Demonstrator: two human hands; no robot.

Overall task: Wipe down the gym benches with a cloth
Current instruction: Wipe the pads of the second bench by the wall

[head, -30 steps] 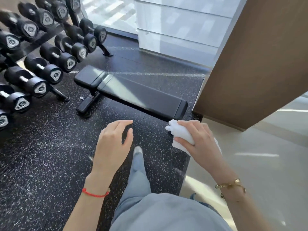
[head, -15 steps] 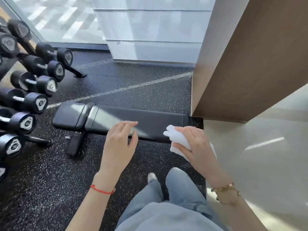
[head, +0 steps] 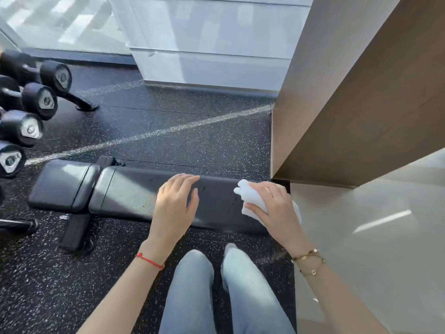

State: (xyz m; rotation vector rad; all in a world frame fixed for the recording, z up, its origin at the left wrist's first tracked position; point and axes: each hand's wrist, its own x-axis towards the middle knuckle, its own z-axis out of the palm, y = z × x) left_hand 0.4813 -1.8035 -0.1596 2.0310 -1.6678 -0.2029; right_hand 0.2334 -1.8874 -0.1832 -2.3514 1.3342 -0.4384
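Fingers point(head: 272, 196) of the right hand point(head: 277, 210) clamp a bunched white cloth point(head: 250, 198) at the bench point(head: 134, 196) pad's right end. Left hand point(head: 174, 206) hovers empty, fingers loosely together, mid-pad. Bench runs left-right just ahead, so the cloth hand looks set to sweep leftward toward the dumbbells point(head: 29, 127).

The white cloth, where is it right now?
In the head view, the crumpled white cloth is bunched in the right hand, over the right end of the long black padded bench, near the brown wall corner.
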